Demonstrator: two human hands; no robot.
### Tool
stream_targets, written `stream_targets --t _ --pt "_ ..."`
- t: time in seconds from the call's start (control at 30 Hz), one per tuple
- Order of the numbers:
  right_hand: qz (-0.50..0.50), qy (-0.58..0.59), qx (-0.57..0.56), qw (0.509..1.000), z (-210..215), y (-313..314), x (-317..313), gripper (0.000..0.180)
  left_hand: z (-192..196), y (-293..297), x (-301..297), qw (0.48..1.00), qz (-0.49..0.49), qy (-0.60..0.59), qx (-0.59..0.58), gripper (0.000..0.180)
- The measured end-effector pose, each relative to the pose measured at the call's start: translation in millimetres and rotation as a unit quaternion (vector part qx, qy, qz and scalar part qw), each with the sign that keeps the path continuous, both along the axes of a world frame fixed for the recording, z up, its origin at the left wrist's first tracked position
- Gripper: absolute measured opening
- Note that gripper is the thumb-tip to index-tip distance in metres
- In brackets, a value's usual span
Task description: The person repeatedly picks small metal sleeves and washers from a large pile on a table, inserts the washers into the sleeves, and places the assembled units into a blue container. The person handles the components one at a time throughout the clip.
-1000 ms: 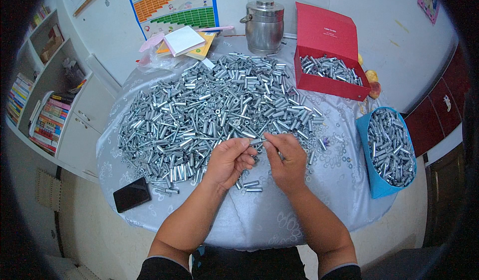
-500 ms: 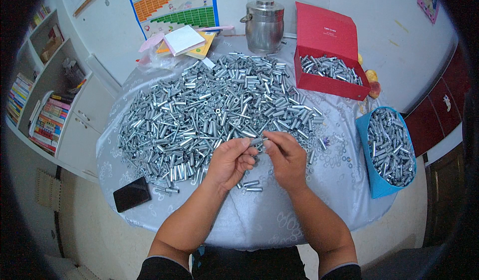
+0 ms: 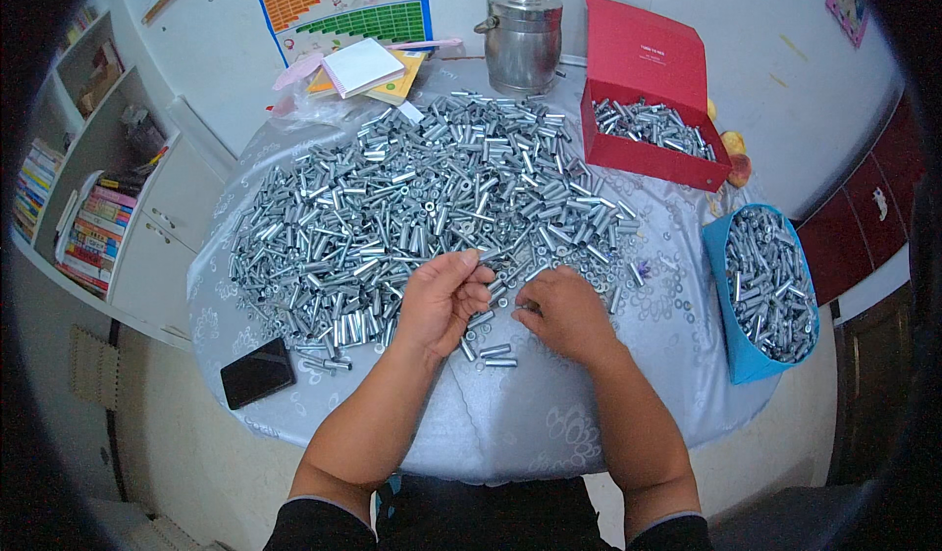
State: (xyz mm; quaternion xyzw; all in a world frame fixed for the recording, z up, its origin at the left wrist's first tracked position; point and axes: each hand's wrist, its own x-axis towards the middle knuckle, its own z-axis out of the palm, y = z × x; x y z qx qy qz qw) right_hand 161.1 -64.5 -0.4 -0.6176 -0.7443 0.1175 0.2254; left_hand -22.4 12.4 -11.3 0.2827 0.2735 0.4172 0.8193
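A broad heap of silvery metal tubes (image 3: 392, 208), with washers and thin bolts mixed in, covers much of the table. At its near edge my left hand (image 3: 442, 304) is closed, thumb and index finger pinching what looks like a small metal tube, partly lost against the heap. Right of it, my right hand (image 3: 561, 314) is turned palm down with bent fingers close to loose washers and tubes; whatever lies under the fingertips is hidden. A few loose tubes (image 3: 498, 351) rest on the cloth between my wrists.
An open red box (image 3: 655, 163) of metal parts stands at the back right, with a blue fabric bin (image 3: 726, 301) of tubes nearer. A black phone (image 3: 257, 372) lies front left. A steel pot (image 3: 525, 46) and notebooks (image 3: 361, 67) sit at the back of the cloth-covered table (image 3: 442, 443).
My hands have parted. My right hand has come away from the tube at my left fingertips and dropped lower, turning palm down, while my left hand has shifted slightly left and up.
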Motion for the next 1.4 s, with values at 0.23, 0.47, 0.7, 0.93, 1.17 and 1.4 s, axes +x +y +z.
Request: stream_targets --t 0.23,0.47,0.7,0.93,1.17,1.4 --pt "-0.009 -0.016 -0.018 1.000 -4 -1 -4 0.011 -1 -2 2 0.999 0.004 0.032 0.018 0.018" --pt "-0.121 0.247 0.005 0.962 0 2 -6 0.012 2 -4 3 0.999 0.006 0.047 0.026 0.017" --pt "-0.119 0.630 -0.032 0.767 2 6 -4 0.017 3 -6 4 0.997 -0.042 0.055 0.043 0.019" --pt "-0.122 0.639 -0.075 0.756 7 5 -7 0.017 0 -6 3 0.997 -0.049 0.042 0.047 0.019" --pt "-0.118 0.652 -0.041 0.748 5 5 -9 0.015 -1 -7 4 0.996 -0.058 0.041 0.051 0.019" --pt "-0.125 0.601 0.013 0.789 9 2 -16 0.012 4 -9 7 0.997 -0.045 0.054 0.035 0.018"
